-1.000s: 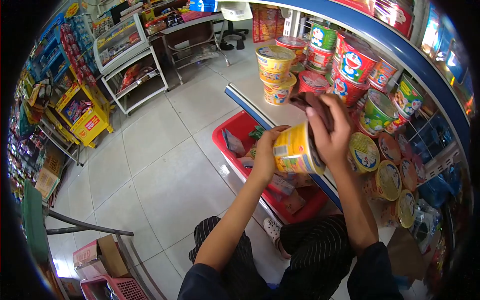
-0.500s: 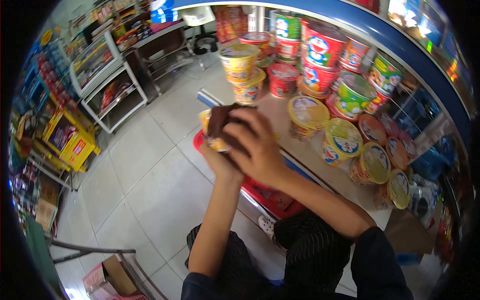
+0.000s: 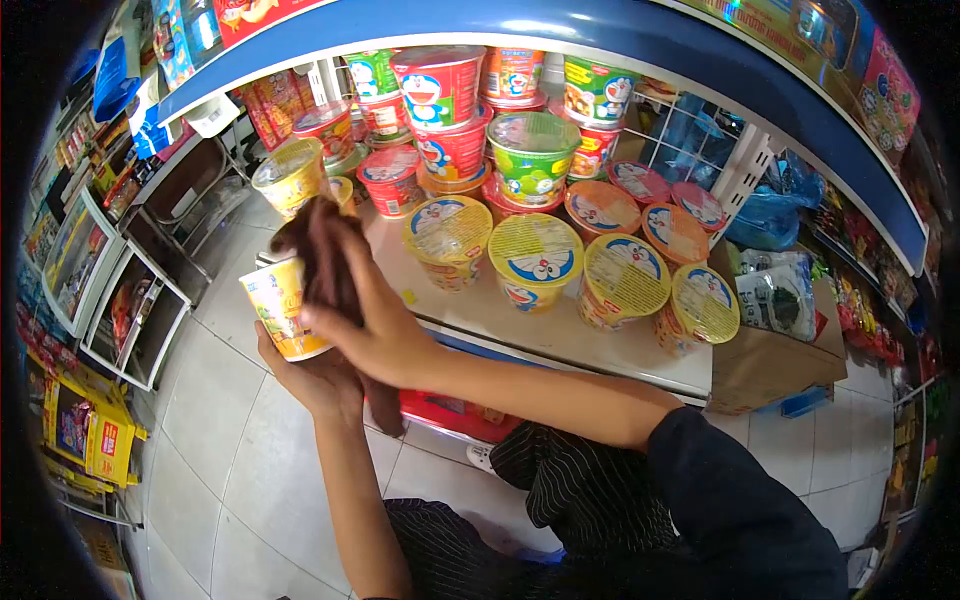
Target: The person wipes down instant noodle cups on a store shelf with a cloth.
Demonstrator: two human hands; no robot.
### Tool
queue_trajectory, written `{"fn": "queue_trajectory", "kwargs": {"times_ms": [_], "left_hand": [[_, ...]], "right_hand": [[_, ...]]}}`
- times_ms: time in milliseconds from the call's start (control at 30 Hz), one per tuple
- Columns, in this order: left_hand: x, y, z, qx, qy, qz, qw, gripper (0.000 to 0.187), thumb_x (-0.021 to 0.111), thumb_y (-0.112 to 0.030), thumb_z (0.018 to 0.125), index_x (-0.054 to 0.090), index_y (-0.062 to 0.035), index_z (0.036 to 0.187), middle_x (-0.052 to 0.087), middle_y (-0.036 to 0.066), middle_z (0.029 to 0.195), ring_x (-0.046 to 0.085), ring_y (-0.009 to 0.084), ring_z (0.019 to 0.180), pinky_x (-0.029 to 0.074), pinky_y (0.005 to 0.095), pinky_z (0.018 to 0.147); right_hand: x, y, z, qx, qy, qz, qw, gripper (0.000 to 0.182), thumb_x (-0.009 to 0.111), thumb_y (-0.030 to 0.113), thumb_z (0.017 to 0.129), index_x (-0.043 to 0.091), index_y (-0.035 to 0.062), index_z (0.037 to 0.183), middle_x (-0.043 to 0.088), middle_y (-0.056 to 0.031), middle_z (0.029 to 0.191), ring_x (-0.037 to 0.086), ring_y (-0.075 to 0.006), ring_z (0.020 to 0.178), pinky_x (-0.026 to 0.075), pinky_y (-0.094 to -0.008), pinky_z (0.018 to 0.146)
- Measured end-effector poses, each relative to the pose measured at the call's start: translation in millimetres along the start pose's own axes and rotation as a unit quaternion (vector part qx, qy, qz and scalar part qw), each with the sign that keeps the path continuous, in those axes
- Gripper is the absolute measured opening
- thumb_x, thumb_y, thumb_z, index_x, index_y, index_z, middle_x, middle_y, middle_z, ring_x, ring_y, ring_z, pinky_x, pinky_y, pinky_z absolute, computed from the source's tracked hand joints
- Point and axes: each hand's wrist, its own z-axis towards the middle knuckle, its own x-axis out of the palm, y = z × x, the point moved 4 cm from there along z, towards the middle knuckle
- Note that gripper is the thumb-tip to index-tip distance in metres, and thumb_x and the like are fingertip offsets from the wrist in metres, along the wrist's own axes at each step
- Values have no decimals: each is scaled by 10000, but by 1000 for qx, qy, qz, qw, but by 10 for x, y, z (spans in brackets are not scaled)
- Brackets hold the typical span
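Note:
My left hand (image 3: 318, 385) is wrapped round the lower part of a yellow cup (image 3: 285, 308), which is tilted in front of the shelf's left end. A dark brown cloth (image 3: 335, 265) lies against the cup's right side and hangs down below it. My right hand (image 3: 375, 320) grips this cloth and presses it to the cup. Closest on the shelf (image 3: 480, 318) are a yellow-lidded cup (image 3: 447, 240) and another yellow-lidded cup (image 3: 535, 262), both upright.
Red cups (image 3: 437, 88) and a green cup (image 3: 532, 160) stand stacked behind. A blue shelf edge (image 3: 540, 28) runs overhead. Below the shelf is a red basket (image 3: 450, 415). A cardboard box (image 3: 785, 360) stands at the right, a yellow rack (image 3: 100, 430) at the left.
The view has swung right, so the shelf sits further left. The cup in my left hand now shows more of its side, and the cloth hangs lower.

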Motion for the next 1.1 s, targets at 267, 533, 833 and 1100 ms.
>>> {"fn": "queue_trajectory", "kwargs": {"times_ms": [267, 533, 833, 1100], "left_hand": [[-110, 63, 26, -119, 76, 15, 990, 502, 306, -461, 897, 432, -84, 1203, 520, 99, 1150, 528, 240, 1015, 446, 374, 844], [-174, -126, 61, 42, 74, 390, 917, 497, 414, -413, 894, 447, 10, 1152, 569, 111, 1024, 580, 178, 891, 466, 313, 773], [-20, 271, 300, 119, 17, 278, 953, 469, 562, -341, 837, 482, 11, 1135, 563, 93, 1020, 568, 176, 876, 456, 293, 754], [-7, 611, 421, 249, -25, 543, 802, 686, 797, -341, 579, 507, -5, 1101, 554, 149, 1027, 548, 260, 911, 433, 342, 780]], "right_hand": [[-221, -5, 236, 12, -31, 235, 971, 753, 606, 276, 801, 146, -9, 1325, 323, -151, 1295, 282, -227, 1242, 230, -346, 1022], [-277, -75, 222, -39, -36, 86, 995, 702, 628, 323, 781, 271, -23, 1276, 460, -189, 1167, 467, -234, 1087, 368, -324, 909], [-1168, 797, 395, 8, -115, -259, 959, 356, 574, 158, 731, 514, -1, 1044, 610, -162, 678, 609, -244, 689, 468, -339, 641], [-1820, 564, 1710, -5, 4, -671, 742, 526, 595, 313, 646, 551, 36, 1091, 565, -218, 1064, 557, -334, 971, 441, -387, 814]]}}
